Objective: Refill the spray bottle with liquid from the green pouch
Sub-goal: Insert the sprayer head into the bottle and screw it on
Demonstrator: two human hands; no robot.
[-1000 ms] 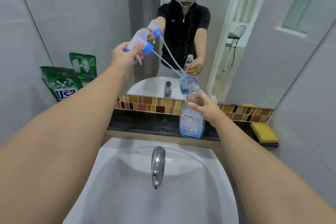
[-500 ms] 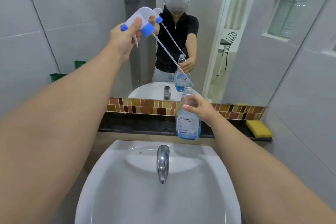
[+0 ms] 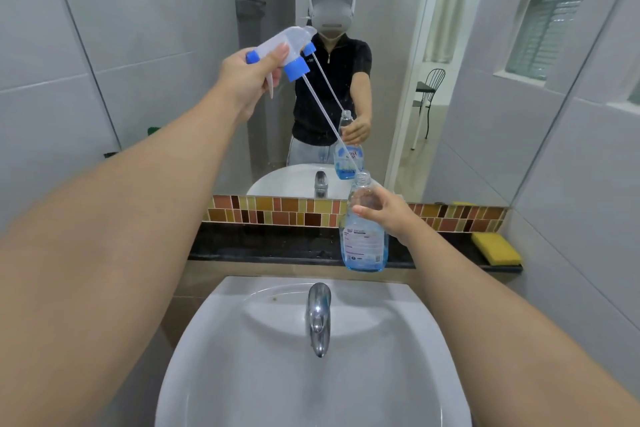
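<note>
While uncapped, clear spray bottle [image 3: 364,239], blue liquid low.

The left hand [image 3: 242,80] grips the spray head [image 3: 277,48] high up, its dip tube [image 3: 329,125] slanting down to the open neck of the spray bottle [image 3: 363,236]. The right hand [image 3: 384,211] grips that bottle below its neck; the bottle stands on the dark bench [image 3: 259,243], blue liquid beneath the fingers [image 3: 363,210].

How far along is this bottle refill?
Early. Done: the spray head is unscrewed and lifted by the left hand, its tube tip level with the neck of the bottle, which the right hand steadies. Left: pouring; the green pouch is untouched, barely in view.
</note>
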